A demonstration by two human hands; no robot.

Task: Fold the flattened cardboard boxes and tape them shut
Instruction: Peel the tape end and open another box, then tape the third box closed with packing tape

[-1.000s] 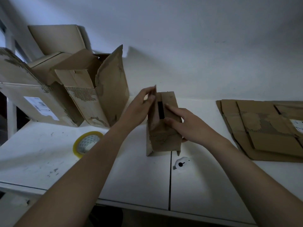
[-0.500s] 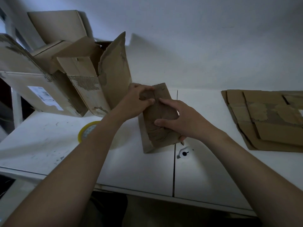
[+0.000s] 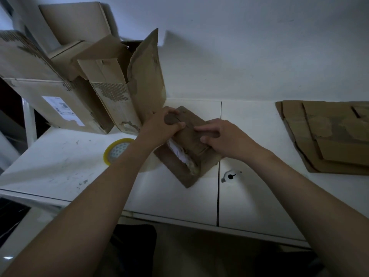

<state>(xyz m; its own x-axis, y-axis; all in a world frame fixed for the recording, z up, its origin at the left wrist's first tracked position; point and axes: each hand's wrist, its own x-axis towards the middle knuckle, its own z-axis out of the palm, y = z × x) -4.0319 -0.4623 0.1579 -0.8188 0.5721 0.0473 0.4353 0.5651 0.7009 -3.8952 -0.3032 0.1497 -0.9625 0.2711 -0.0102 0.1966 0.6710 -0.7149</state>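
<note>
the box (image 3: 179,172) sits tilted between both grips, left hand (image 3: 162,126) curled over its flaps, right hand (image 3: 227,141) pinching its side; freeing the left for the tape (image 3: 116,151) beside it could let the flaps spring open.

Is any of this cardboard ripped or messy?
Yes. The small box, held by the left hand and right hand, has a ragged whitish tear along its side. Behind it, the tall leaning flap is peeled in patches, with a jagged edge.

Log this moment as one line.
phase: folding | left hand: grips small box | right hand: holds its flaps | tape roll: on table
</note>
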